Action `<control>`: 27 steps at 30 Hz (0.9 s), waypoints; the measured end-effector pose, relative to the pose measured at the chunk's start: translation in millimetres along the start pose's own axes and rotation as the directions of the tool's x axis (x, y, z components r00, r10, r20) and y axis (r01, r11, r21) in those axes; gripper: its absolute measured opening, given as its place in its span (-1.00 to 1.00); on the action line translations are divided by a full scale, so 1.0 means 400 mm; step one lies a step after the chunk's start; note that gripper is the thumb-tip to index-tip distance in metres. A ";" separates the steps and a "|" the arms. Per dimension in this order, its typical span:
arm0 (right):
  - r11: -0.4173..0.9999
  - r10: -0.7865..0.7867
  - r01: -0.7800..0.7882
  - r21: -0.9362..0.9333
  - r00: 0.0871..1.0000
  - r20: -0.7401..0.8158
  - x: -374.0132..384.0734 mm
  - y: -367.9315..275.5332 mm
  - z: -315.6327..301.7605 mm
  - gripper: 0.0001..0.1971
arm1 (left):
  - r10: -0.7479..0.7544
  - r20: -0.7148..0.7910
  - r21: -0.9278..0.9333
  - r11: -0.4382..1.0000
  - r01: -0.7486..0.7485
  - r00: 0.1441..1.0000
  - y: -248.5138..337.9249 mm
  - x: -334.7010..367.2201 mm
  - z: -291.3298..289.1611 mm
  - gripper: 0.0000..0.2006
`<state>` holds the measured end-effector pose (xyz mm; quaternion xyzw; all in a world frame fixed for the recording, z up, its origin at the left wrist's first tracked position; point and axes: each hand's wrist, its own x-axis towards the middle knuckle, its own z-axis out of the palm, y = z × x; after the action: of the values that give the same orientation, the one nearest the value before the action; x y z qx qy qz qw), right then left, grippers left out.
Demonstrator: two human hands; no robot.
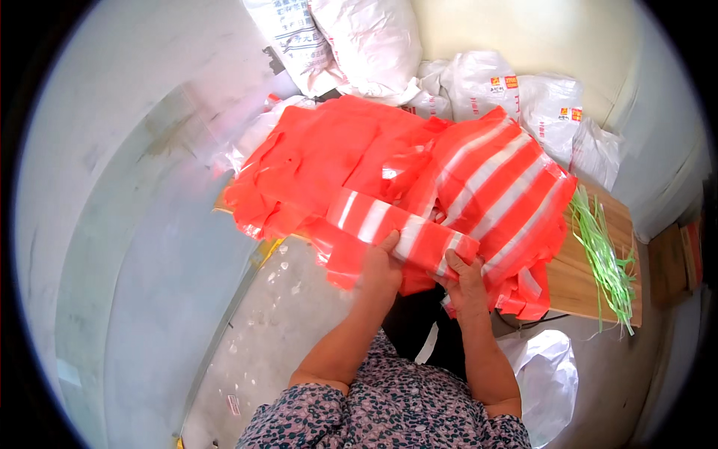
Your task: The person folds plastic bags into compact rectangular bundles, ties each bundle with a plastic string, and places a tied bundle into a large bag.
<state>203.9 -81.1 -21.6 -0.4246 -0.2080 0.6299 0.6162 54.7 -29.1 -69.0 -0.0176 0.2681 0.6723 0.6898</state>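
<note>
A person's left hand (383, 258) and right hand (468, 281) are grasping a folded red-and-white striped plastic sheet (413, 234) near the front edge of a wooden table (619, 218). Red plastic (318, 153) is spreading behind it; green string (602, 258) is lying by the table's right edge, and white sacks (378, 45) are standing beyond the back edge.

Bench (574, 298): sheet pile (329, 142) across it, strands (607, 262) on right end
Sheet bundle (419, 241): at pile's near edge — between left hand (382, 258) and right hand (467, 280)
Sacks (482, 84): behind pile, reaching farther right
Bag (552, 382): on floor (280, 322), right of the person — near side of bench
</note>
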 end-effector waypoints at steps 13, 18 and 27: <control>0.946 -0.082 0.068 -0.318 0.996 -0.032 -0.076 -0.011 -0.065 -0.71 | 0.168 -0.030 0.106 0.981 -0.164 0.985 0.139 0.016 -0.051 -0.73; 0.835 -0.248 0.250 -0.490 0.966 0.071 -0.094 -0.047 -0.130 -0.79 | 0.023 0.147 0.011 1.000 -0.025 0.989 0.203 -0.052 0.008 -0.65; 0.159 -0.537 0.750 -0.642 0.611 0.581 0.001 -0.126 -0.152 -0.80 | 0.004 0.499 0.835 0.266 -0.482 0.866 0.368 0.011 0.043 -0.52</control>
<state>282.1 -89.1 -15.8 -0.4628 -0.7126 0.1563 0.5036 -77.4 -4.6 -6.7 0.5697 0.4611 0.4730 0.4890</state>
